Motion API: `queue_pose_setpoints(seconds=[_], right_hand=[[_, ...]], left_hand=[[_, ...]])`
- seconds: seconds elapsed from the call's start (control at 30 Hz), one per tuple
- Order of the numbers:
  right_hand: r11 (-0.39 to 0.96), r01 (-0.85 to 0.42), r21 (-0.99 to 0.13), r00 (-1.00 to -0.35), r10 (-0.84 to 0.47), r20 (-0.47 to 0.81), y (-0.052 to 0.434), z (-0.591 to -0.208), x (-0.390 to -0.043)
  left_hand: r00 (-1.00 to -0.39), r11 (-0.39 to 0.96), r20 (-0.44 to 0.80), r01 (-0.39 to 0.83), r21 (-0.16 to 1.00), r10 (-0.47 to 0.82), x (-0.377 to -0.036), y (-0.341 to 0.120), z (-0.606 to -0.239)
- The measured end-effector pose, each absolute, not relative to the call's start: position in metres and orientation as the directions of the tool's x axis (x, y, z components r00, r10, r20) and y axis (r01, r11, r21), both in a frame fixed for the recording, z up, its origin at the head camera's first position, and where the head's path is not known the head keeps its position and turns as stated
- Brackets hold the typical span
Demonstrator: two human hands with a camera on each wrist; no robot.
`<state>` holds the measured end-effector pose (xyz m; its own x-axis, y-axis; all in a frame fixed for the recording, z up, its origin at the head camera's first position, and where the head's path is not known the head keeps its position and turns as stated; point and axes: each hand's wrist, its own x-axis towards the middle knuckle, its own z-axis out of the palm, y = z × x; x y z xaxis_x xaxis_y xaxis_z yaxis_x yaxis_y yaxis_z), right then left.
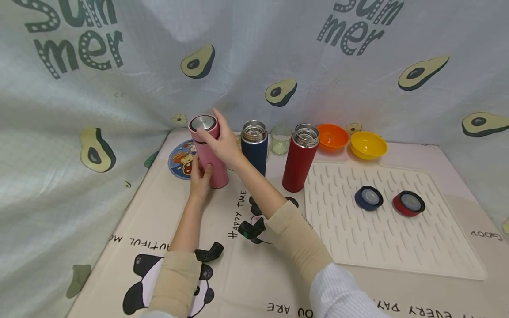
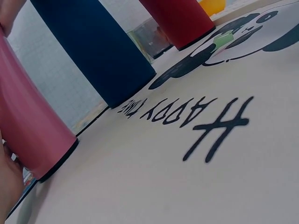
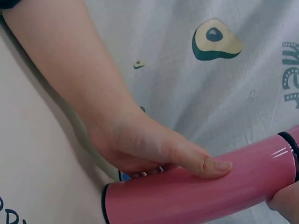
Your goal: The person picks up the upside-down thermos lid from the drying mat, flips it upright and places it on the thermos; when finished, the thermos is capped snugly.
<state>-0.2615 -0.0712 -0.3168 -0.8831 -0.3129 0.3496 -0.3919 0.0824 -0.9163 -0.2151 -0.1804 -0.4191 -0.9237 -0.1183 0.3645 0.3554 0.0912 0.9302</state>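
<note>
Both hands work the pink flask's lid.

Head view: the left hand (image 1: 200, 176) wraps the body of the pink flask (image 1: 208, 157), upright on the tabletop (image 1: 246, 282); the right hand (image 1: 222, 141) curls round its lid (image 1: 203, 126), which likely turns best kept level. Left wrist view: the pink flask (image 2: 32, 126) stands beside the navy flask (image 2: 93, 51). Right wrist view: the left hand (image 3: 140, 144) should grip firmly, low down.

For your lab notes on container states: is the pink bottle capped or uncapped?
Capped: the pink bottle wears its steel-topped lid, right hand gripping it.
</note>
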Motion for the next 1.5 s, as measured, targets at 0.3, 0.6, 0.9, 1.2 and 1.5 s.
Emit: queue_pose_setpoints(seconds=[0.3,0.6,0.9,1.2,1.5], right_hand=[[0.046,-0.332,-0.942,-0.887,-0.355,0.295,-0.0714,-0.3168,-0.2617],[-0.052,-0.312,-0.949,-0.887,-0.342,0.31,-0.0684,-0.3193,-0.2607],[0.073,-0.346,-0.935,-0.882,-0.366,0.298,-0.0655,-0.3169,-0.2614],[-0.146,-0.267,-0.953,-0.869,-0.391,0.303,-0.0667,-0.3218,-0.2638],[-0.136,-0.262,-0.956,-0.877,-0.38,0.294,-0.0673,-0.3184,-0.2618]], left_hand=[[-0.925,0.085,0.355,0.346,0.934,-0.134,-0.2147,-0.1803,-0.4211],[-0.923,0.055,0.366,0.362,0.931,-0.116,-0.2165,-0.18,-0.4244],[-0.919,0.065,0.374,0.368,0.927,-0.127,-0.2161,-0.1783,-0.4225],[-0.919,0.093,0.367,0.357,0.93,-0.144,-0.2143,-0.181,-0.4208],[-0.918,0.089,0.375,0.366,0.926,-0.13,-0.2144,-0.1791,-0.4206]])
